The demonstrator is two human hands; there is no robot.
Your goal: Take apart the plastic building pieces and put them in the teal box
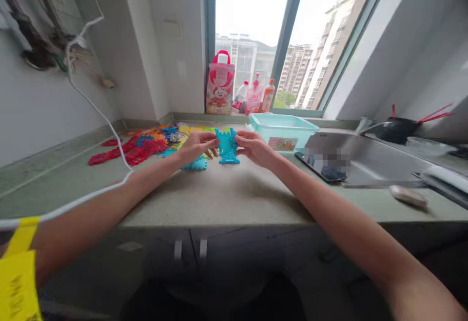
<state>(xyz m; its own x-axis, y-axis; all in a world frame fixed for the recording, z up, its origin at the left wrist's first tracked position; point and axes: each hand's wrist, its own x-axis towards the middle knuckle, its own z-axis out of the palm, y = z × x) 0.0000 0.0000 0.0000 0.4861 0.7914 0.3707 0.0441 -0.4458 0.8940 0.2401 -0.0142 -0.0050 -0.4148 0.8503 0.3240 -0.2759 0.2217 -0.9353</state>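
My left hand (197, 145) and my right hand (254, 146) both pinch a small upright structure of blue interlocking blocks (227, 146) standing on the grey-green countertop (219, 194). The left fingers grip its left edge, the right fingers its right edge. Another flat blue piece (196, 165) lies on the counter just under my left hand. Behind my hands spreads a pile of loose plastic blocks (146, 143) in red, orange, yellow and blue.
A teal plastic box (283, 128) stands right of the blocks. A dark tablet (321, 167) lies by a steel sink (369, 162). A pink bag (220, 87) and bottles (256, 98) line the windowsill. A white cable (95, 106) crosses the counter's left side.
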